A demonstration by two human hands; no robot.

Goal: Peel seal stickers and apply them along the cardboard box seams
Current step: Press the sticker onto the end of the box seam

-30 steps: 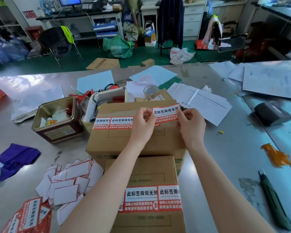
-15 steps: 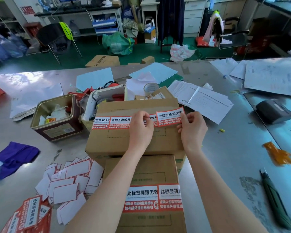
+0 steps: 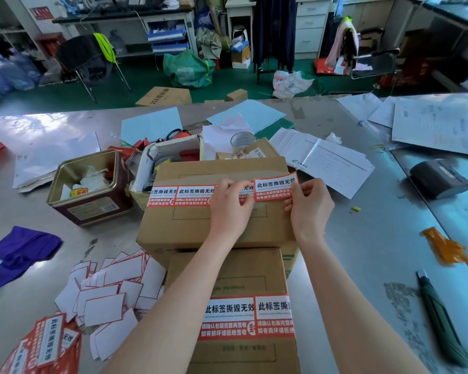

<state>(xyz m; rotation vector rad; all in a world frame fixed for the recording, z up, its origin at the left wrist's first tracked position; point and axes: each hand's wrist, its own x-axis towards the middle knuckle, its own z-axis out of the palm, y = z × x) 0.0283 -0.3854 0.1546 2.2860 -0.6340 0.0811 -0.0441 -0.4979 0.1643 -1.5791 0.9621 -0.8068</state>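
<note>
My right hand (image 3: 310, 205) pinches the near right edge of the seal sticker (image 3: 274, 186) I am laying down, thumb and fingers closed on it, while my left hand (image 3: 231, 205) rests fingers-down on the strip just left of it, pressing where this sticker meets the two already stuck; whether those fingers curl around anything I cannot tell, but they seem to press rather than grip. The sticker runs toward the right edge of the upper cardboard box (image 3: 216, 222), its right end tilted up slightly and seemingly not yet flat. That is my worry: if I let the right end drop before smoothing from the left, it could land crooked against the row (image 3: 181, 197) or trap a wrinkle, and this kind of label probably tears if I lift it again. It could also overhang the right edge and fold over unevenly. The upper box sits on a lower box (image 3: 243, 276) nearer me, which already wears its own band of stickers (image 3: 247, 318), so pressing too hard sideways might shift the stack. Toward the near left corner of the table (image 3: 362, 252) lie peeled white backings (image 3: 111, 290) and a pile of unused sticker sheets (image 3: 42, 346); an open tin (image 3: 89, 184) stands left of the boxes, and a utility knife (image 3: 441, 322) lies along the near right edge.
</note>
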